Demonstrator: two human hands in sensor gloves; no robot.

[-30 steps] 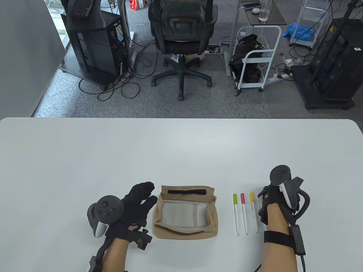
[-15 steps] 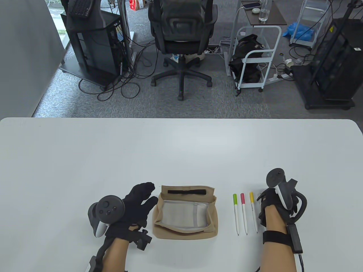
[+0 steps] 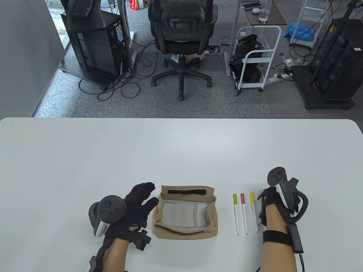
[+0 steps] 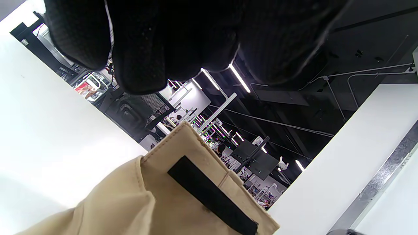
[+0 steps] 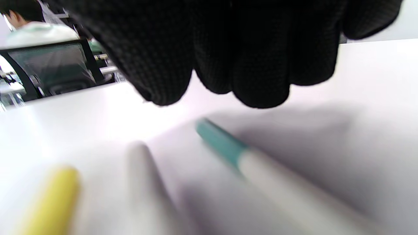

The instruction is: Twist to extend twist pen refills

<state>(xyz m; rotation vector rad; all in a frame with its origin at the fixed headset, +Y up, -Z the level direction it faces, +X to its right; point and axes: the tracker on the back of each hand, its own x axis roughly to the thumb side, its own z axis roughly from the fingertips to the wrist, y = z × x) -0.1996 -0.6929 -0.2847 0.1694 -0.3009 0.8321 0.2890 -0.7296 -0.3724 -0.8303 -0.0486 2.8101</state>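
Three white twist pens lie side by side on the table, with a green top (image 3: 236,214), a pink top (image 3: 244,214) and a yellow top (image 3: 253,212). My right hand (image 3: 269,199) hovers just right of them, fingers loosely curled and holding nothing. In the right wrist view its fingertips (image 5: 258,81) hang above a teal-topped pen (image 5: 225,147), with a white-topped pen (image 5: 143,169) and the yellow-topped one (image 5: 52,195) beside it. My left hand (image 3: 149,195) rests flat, fingers straight, against the left side of a beige pouch (image 3: 185,189).
The beige pouch (image 4: 169,199) lies open with a grey lining and a black strip on its flap. The white table (image 3: 181,147) reaches far beyond the hands. An office chair (image 3: 181,42) and carts stand on the floor past its far edge.
My right hand has shifted slightly to the left over the pens. The left hand and the pens have stayed put.
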